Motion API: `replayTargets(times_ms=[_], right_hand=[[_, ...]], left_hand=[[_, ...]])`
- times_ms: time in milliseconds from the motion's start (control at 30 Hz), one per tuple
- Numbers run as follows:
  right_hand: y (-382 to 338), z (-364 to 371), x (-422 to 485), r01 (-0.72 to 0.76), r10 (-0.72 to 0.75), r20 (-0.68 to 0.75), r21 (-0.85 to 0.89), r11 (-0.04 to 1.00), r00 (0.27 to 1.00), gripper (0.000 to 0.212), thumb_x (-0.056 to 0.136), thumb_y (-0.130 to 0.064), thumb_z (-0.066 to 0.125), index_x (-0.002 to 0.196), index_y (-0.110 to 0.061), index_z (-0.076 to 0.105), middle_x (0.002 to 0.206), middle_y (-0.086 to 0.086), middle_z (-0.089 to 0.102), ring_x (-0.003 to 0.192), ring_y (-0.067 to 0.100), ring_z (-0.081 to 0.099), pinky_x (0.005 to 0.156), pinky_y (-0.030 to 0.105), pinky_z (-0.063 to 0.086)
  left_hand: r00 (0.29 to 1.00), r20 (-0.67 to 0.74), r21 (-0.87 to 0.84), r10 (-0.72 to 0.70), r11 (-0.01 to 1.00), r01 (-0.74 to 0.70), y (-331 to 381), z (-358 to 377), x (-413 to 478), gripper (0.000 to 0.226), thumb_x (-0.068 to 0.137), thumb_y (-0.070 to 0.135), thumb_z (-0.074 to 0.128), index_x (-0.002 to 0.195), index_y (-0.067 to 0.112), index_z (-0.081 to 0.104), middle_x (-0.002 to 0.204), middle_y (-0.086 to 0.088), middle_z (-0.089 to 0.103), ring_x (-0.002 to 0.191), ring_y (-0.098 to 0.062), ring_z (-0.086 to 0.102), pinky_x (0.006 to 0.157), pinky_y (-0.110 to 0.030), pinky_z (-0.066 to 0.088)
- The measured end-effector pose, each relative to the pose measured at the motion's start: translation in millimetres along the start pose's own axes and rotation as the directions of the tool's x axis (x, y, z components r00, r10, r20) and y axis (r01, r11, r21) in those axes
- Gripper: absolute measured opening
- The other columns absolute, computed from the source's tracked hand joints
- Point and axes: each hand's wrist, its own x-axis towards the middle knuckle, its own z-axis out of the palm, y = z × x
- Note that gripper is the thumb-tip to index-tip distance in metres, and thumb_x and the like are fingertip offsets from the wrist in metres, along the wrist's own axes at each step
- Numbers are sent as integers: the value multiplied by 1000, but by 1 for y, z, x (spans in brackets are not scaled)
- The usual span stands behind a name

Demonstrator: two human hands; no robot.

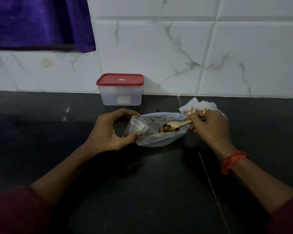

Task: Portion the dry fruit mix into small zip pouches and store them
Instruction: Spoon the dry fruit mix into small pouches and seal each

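A large clear zip bag [159, 137] lies open on the black counter, with a small heap of dry fruit mix [167, 129] inside. My left hand [111, 132] pinches a small clear zip pouch [136, 126] at the bag's left end, fingers curled round it. My right hand [210, 126] grips a pale wooden spoon [178, 124] whose bowl lies in the fruit mix. Behind the right hand sits a pile of small zip pouches [195, 105], at least one with some fruit in it.
A clear plastic box with a red lid [120, 89] stands against the white tiled wall. One dark loose piece [157, 109] lies on the black counter [41, 125] behind the bag. Purple cloth [41, 22] hangs at the upper left.
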Motion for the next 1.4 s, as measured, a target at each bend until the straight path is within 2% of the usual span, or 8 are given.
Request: replayTargets(times_ms=[233, 433, 600, 833, 933, 1000, 1100, 1400], right_hand=[[-3, -9, 2, 32, -35, -87, -35, 999, 996, 21, 92, -22, 62, 82, -14, 79, 68, -3, 70, 75, 11, 65, 68, 13, 44], [-4, -11, 1, -17, 19, -41, 31, 999, 999, 24, 91, -24, 61, 75, -22, 79, 61, -6, 69, 75, 12, 65, 79, 31, 51], [-10, -10, -1, -14, 12, 12, 162, 987, 1000, 31, 93, -19, 58, 73, -34, 75, 52, -11, 64, 55, -1, 58, 62, 12, 44], [-34, -1, -19, 100, -139, 105, 315, 944, 985, 30, 94, -14, 56, 80, -30, 77, 58, -8, 65, 55, -2, 58, 56, 11, 44], [-40, 3, -27, 228, -272, 145, 264, 937, 951, 26, 93, -13, 59, 90, -33, 75, 68, -10, 70, 67, -1, 66, 64, 14, 51], [-40, 6, -29, 375, -401, 160, 170, 911, 902, 24, 93, -14, 63, 102, -32, 75, 80, -14, 73, 78, 1, 68, 86, 26, 55], [-34, 12, -27, 593, -583, 192, 10, 805, 789, 27, 93, -23, 66, 116, -36, 71, 89, -17, 73, 87, 1, 65, 117, 41, 27], [-30, 9, -22, 486, -499, 199, 112, 867, 844, 38, 92, -14, 68, 113, -46, 69, 101, -30, 69, 102, -12, 60, 121, 48, 18]], left_hand=[[1000, 18, 21, 4, 1000, -5, 2, 2, 0, 55, 74, 31, 86, 123, 16, 65, 119, 11, 69, 109, -5, 67, 89, -24, 57], [999, 39, 21, -7, 1000, 6, -1, 1, 0, 59, 74, 40, 84, 126, 19, 64, 120, 12, 68, 110, -6, 66, 89, -27, 58], [999, 43, 30, -5, 1000, 4, -2, 2, 0, 59, 75, 42, 82, 126, 20, 64, 119, 12, 69, 108, -6, 66, 88, -28, 58], [998, 58, 26, -12, 1000, 11, -3, 2, 0, 62, 75, 45, 79, 129, 20, 63, 121, 11, 68, 111, -6, 65, 90, -26, 57], [999, 44, 26, -2, 1000, 1, -2, 3, 0, 62, 75, 40, 82, 129, 19, 62, 121, 11, 67, 112, -6, 64, 90, -24, 56], [1000, 28, 28, 5, 1000, -6, -1, 4, 0, 61, 75, 34, 85, 129, 18, 62, 122, 11, 68, 112, -7, 64, 91, -24, 56], [1000, 15, 20, 12, 1000, -12, -2, 3, 0, 60, 75, 33, 85, 129, 18, 63, 121, 10, 69, 111, -9, 66, 91, -29, 57], [1000, 5, 11, -4, 1000, 4, -2, 2, 0, 64, 73, 47, 80, 128, 19, 64, 121, 12, 69, 110, -7, 66, 90, -28, 58]])
